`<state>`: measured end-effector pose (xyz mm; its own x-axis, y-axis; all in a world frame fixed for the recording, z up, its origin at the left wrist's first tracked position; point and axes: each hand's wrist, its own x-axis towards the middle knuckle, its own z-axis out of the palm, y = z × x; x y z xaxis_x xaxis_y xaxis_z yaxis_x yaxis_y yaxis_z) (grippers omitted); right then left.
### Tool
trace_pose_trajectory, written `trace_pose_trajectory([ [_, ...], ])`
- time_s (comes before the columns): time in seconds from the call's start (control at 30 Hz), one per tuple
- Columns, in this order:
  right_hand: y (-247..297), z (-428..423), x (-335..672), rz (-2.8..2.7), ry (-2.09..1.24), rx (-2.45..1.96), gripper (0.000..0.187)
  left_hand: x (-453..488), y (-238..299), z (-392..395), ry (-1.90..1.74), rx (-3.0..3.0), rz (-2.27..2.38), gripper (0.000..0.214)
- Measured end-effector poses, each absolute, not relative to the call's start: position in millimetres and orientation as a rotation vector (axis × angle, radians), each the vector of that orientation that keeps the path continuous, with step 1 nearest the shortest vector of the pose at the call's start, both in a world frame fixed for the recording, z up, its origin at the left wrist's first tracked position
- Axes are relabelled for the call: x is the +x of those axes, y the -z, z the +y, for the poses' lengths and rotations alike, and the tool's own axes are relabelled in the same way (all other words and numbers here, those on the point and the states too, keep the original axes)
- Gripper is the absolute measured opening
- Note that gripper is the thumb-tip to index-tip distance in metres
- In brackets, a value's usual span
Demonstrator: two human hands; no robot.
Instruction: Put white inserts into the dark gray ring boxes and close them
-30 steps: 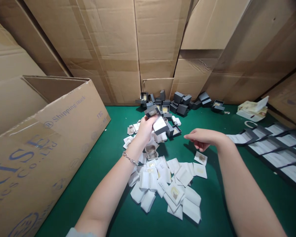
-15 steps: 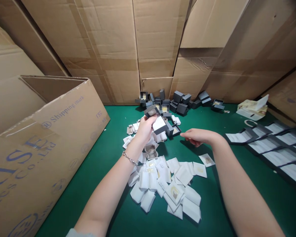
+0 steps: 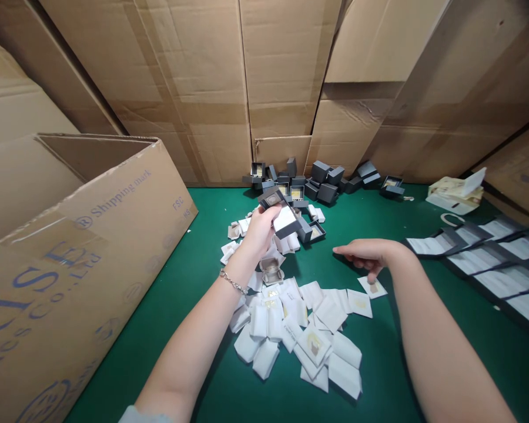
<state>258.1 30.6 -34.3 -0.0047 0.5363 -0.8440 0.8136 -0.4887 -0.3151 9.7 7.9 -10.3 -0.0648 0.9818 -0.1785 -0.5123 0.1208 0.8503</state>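
My left hand (image 3: 262, 230) is closed around a small dark gift box (image 3: 286, 222) with its lid up and a white lining inside. Beneath that box lie white folded inserts (image 3: 286, 242) and another open dark box (image 3: 316, 231). To the right, my right hand (image 3: 368, 251) hovers over the green table with its index finger stretched out to the left. A lower fingertip of that hand reaches a white square card (image 3: 372, 287) with a tan patch, apparently touching it; nothing is held. A heap of white cards and folded papers (image 3: 300, 329) spreads out between my forearms.
Several dark small boxes (image 3: 321, 182) pile up against the cardboard wall (image 3: 282, 70). A large carton (image 3: 92, 235) stands at left. On the right are rows of open dark boxes with white linings (image 3: 489, 258) and a tissue pack (image 3: 454, 195).
My right hand has moved away from the open dark box on the table, down and to the right, and a finger has dropped onto the square card. My left hand holds still.
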Motion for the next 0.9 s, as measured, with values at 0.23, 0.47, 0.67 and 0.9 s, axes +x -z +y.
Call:
trace_pose_trajectory([
  [0.23,30.0,28.1,254.4,1.42,1.45,2.034,0.039,10.9,11.2,7.5,-1.385,0.704,0.94,0.018],
  [0.47,16.6,24.6,252.6,1.576,1.516,2.056,0.035,12.6,11.5,6.9,-1.378,0.697,0.947,0.016],
  [0.67,7.8,28.4,252.1,1.999,1.046,2.271,0.031,12.5,9.0,5.6,-1.37,0.695,0.959,0.017],
  [0.9,24.1,40.7,269.0,1.896,0.518,2.35,0.032,11.7,15.1,9.8,-1.37,0.85,0.951,0.023],
])
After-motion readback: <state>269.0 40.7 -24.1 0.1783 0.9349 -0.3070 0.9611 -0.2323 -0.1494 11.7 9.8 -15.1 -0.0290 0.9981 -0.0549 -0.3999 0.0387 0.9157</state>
